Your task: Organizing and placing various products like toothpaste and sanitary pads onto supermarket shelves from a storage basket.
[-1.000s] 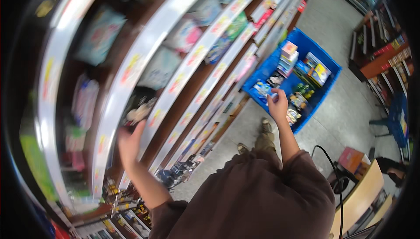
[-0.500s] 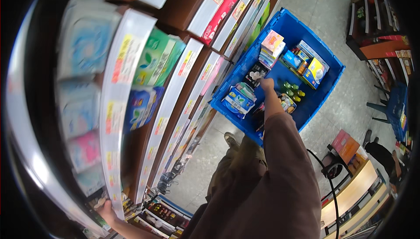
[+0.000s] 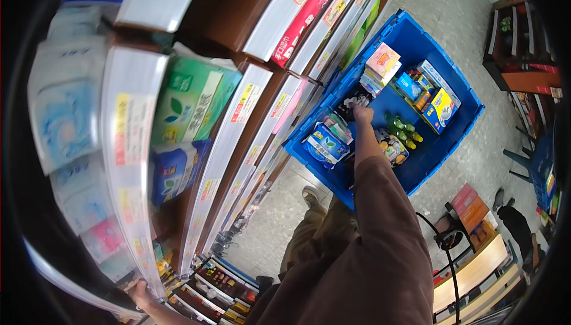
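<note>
My right hand (image 3: 363, 114) reaches into the blue plastic crate (image 3: 447, 144), its fingers closed on a small black package (image 3: 352, 101) with pale flower shapes. Next to that package lie a blue-and-white pack of pads (image 3: 326, 146) on the near side and a stack of pink-topped packs (image 3: 382, 62) on the far side. At the lower left, my left hand (image 3: 141, 294) grips the front edge of a shelf (image 3: 132, 140), its fingertips partly hidden. Soft packs in clear wrap (image 3: 66, 105) line that shelf.
Several green bottles (image 3: 404, 130) and boxed goods (image 3: 439, 111) share the crate. Green packs (image 3: 189, 102) stand on the shelving at left. A black cable (image 3: 453, 277) hangs at right, near a wooden bench (image 3: 470, 274). Another person (image 3: 517, 227) is at the far right.
The view has shifted slightly, bringing the shelf packs closer. My right hand stays in the crate, and the black package under it has tilted and blurred. My left hand remains at the shelf edge.
</note>
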The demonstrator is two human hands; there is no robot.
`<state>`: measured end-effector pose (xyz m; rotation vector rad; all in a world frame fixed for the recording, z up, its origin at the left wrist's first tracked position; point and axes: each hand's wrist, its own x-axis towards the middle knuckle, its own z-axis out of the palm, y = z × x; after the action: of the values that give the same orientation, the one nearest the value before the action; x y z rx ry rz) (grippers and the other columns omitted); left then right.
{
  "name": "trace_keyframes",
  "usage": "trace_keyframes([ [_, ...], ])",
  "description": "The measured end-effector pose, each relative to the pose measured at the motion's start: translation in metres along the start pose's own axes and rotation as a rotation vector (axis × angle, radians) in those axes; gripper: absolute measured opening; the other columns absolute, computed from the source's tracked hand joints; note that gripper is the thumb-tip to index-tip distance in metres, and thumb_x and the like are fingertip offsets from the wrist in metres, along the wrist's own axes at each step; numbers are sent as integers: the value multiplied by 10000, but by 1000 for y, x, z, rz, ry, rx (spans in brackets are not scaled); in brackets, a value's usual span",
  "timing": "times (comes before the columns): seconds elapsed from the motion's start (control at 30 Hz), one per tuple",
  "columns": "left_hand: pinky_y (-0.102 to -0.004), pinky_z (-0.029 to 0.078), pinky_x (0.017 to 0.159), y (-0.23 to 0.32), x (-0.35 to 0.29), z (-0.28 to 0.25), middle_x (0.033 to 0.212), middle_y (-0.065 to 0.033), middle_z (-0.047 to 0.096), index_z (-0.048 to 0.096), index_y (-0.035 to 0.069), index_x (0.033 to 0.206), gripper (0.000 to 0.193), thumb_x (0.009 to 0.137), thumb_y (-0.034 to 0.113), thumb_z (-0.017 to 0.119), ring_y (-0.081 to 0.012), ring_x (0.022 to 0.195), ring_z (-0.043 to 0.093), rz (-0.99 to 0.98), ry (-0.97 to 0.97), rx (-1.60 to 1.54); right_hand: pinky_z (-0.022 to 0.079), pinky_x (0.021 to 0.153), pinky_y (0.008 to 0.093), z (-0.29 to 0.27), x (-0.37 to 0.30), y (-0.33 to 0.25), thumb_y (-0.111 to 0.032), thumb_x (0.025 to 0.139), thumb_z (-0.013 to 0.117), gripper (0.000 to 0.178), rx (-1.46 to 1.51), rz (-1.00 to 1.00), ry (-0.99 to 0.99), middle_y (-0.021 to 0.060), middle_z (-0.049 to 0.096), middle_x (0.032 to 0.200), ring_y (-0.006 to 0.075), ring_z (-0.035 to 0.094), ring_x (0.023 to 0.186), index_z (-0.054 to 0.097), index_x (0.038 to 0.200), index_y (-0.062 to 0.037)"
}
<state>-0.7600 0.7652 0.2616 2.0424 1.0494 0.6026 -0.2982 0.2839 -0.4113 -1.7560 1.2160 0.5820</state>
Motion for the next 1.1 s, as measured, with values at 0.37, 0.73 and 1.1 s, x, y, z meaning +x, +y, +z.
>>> trace_keyframes([
  [0.37, -347, 509, 790, 70, -11, 83, 1012, -115, 698, 656, -65, 1090, 529, 752, 294, 847, -188, 903, 642, 58, -191, 293, 506, 847, 355, -127, -163, 7, -188, 816, 760, 403, 797, -597, -8, 146, 664, 1086, 239, 645, 976, 617, 1127, 25],
  [0.73, -407, 497, 878, -18, -157, 102, 1111, -156, 653, 568, 38, 1219, 603, 693, 164, 834, -328, 1011, 633, 626, -223, -84, 528, 910, 384, -155, -491, 91, 3, 624, 865, 725, 425, -944, -1323, 112, 614, 1196, 213, 617, 1071, 523, 1263, -17],
  [1.1, -420, 499, 908, -59, -115, -11, 1146, -188, 662, 641, -8, 1112, 573, 542, -60, 673, -355, 1043, 639, 1030, 419, 193, 491, 716, 210, -90, -678, 161, 49, 809, 741, 379, 279, -957, -1492, 32, 640, 1008, 57, 607, 830, 568, 1139, -24],
])
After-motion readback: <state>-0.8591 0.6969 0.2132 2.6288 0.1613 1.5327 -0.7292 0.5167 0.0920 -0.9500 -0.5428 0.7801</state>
